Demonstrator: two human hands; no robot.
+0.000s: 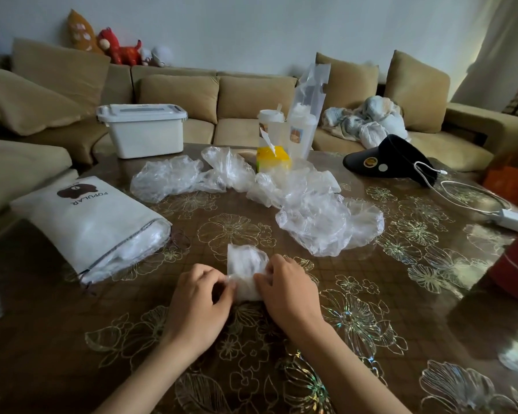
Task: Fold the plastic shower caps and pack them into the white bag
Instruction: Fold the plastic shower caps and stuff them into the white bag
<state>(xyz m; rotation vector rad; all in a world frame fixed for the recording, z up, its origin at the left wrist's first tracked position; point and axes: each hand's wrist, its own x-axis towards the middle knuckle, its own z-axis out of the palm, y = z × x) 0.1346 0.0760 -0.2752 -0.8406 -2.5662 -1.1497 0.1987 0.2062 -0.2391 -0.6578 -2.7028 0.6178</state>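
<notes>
At lower centre of the frame we hold a folded cap (245, 265) on the table (371, 339). Our left hand (198, 300) pinches its left edge and our right hand (290, 291) its right edge, fingers curled. Near it, at left, the white bag (96, 222) lies on its side, its open mouth toward the cap and plastic showing inside. Beyond, at centre and right, loose caps (320, 225) sprawl up to a yellow carton (272, 158). Farther back sit a white box (144, 130) at upper left and a black visor (383, 156) at right. A sofa (251, 94) lines the back.
</notes>
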